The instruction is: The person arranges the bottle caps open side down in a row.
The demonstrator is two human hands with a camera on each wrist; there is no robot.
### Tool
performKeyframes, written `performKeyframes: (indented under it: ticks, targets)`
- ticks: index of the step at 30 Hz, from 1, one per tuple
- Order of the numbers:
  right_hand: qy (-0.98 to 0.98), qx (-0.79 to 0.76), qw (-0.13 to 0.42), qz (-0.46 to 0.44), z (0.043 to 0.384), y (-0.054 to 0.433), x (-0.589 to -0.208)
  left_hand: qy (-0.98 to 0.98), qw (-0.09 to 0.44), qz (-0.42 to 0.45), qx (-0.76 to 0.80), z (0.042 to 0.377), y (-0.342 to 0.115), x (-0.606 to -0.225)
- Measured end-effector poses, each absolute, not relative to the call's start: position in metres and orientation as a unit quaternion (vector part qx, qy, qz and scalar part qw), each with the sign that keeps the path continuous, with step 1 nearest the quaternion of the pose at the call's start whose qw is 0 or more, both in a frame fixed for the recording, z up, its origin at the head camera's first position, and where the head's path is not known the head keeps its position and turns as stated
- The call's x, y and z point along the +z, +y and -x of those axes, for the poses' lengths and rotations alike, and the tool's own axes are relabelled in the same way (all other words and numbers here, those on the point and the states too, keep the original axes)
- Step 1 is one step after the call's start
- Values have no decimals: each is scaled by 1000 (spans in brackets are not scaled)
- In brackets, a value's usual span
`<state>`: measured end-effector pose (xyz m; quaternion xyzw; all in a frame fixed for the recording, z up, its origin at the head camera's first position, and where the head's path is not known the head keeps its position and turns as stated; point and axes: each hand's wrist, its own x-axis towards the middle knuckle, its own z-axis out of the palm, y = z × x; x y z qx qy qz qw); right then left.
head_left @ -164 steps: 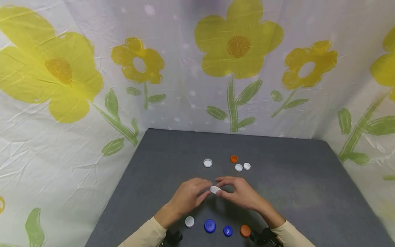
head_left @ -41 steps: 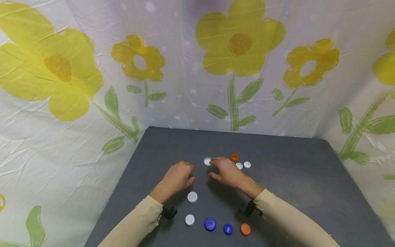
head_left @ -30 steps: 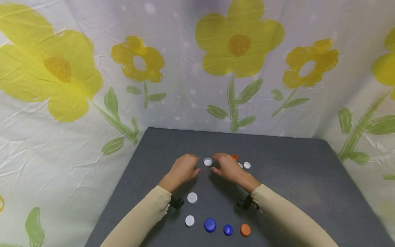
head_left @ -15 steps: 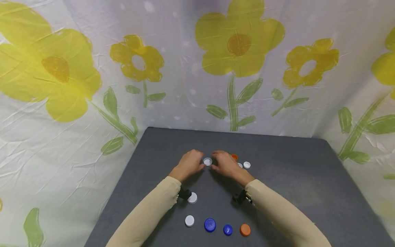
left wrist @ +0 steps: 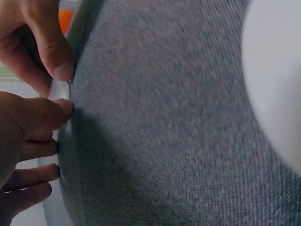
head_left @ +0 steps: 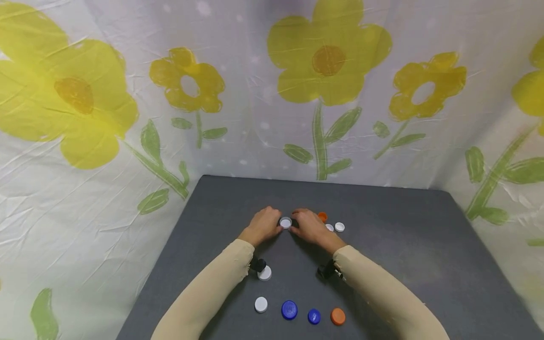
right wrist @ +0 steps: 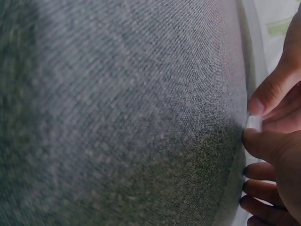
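With the fingers of our left hand (head_left: 265, 223) and right hand (head_left: 311, 225) we pinch the white cap (head_left: 285, 223), hollow side up, at the far half of the desk (head_left: 395, 241), but if one hand pushes too hard, it could slip away.

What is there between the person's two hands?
A white cap, hollow side up, is between the left hand and the right hand; the head view shows it best.
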<state>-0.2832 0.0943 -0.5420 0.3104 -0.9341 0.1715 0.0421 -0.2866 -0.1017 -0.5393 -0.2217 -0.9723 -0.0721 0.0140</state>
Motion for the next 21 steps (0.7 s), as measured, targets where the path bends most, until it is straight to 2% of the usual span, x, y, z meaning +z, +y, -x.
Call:
performKeyframes:
  ticks: [10,20,21]
  targets:
    - [-924,185,79,-324,284,94,-545,-969,20,229,-89,286,-101,-537]
    - [-926,203,61,-313,277,101,-537,-967,22,234,-98,279,-100,-525]
    - [-921,206,67,-322,282,105,-546,-967,21,235,-98,277,-100,-524]
